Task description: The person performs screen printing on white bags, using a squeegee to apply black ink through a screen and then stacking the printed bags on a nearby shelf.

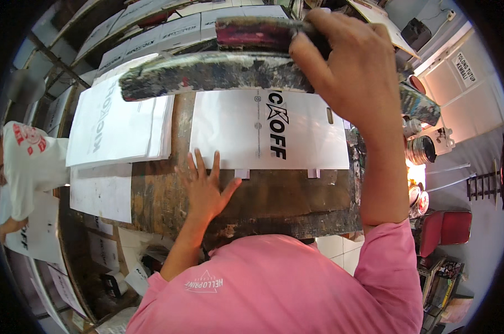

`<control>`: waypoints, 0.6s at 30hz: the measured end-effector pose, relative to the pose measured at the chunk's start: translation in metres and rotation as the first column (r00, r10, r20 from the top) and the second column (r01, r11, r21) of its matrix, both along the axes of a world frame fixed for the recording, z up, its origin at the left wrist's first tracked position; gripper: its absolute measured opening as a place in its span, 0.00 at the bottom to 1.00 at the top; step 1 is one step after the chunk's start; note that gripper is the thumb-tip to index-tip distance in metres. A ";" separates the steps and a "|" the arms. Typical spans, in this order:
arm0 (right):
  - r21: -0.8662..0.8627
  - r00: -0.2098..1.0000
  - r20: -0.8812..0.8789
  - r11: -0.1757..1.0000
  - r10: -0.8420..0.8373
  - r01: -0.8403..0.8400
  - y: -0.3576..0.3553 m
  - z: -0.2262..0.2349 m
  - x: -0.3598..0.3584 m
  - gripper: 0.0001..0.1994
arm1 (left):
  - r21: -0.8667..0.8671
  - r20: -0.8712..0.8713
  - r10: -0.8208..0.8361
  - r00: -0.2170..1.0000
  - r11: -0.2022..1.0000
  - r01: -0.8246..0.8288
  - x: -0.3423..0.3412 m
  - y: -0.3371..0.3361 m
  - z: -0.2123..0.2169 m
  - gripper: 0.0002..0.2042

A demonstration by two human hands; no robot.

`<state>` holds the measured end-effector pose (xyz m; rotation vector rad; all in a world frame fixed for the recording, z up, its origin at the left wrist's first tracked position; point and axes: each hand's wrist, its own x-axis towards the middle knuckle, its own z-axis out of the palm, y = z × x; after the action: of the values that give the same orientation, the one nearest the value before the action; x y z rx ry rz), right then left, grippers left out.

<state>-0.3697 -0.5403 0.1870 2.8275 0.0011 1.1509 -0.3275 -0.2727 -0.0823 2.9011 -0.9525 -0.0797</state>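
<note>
While I lift: my right hand [349, 61] holds the frame [218, 72] up.
Done: white bag [268, 136] under it is printed.
Left hand [204, 189]: flat, fingers wide, pressing beside the bag.
Left: move it onto the pile [118, 119].

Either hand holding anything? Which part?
Right hand grips the ink-stained wooden screen frame at its raised top edge. Left hand holds nothing, flat by the white printed bag.

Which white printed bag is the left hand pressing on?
The single bag lying flat in the middle of the table, under the raised screen frame; the left hand rests on its near edge. The others sit stacked farther left.
</note>
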 end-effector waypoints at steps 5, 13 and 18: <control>0.143 0.969 0.170 0.968 0.179 -0.204 -0.009 0.028 0.019 0.17 | -0.063 -0.026 -0.017 1.000 0.998 0.015 -0.009 0.000 -0.034 0.54; 0.544 0.960 -0.212 0.794 -0.184 0.272 0.018 0.082 0.043 0.18 | -0.699 0.006 -0.038 0.999 0.714 0.032 0.033 -0.038 0.031 0.33; 0.278 0.999 -0.034 0.960 0.001 0.008 -0.014 0.056 0.043 0.18 | -0.869 -0.234 0.160 0.959 0.407 -0.280 0.046 -0.045 0.051 0.20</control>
<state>-0.3263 -0.5540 0.2432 3.0878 -0.1776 1.1870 -0.2812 -0.3175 -0.0312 1.9115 -0.3474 0.2230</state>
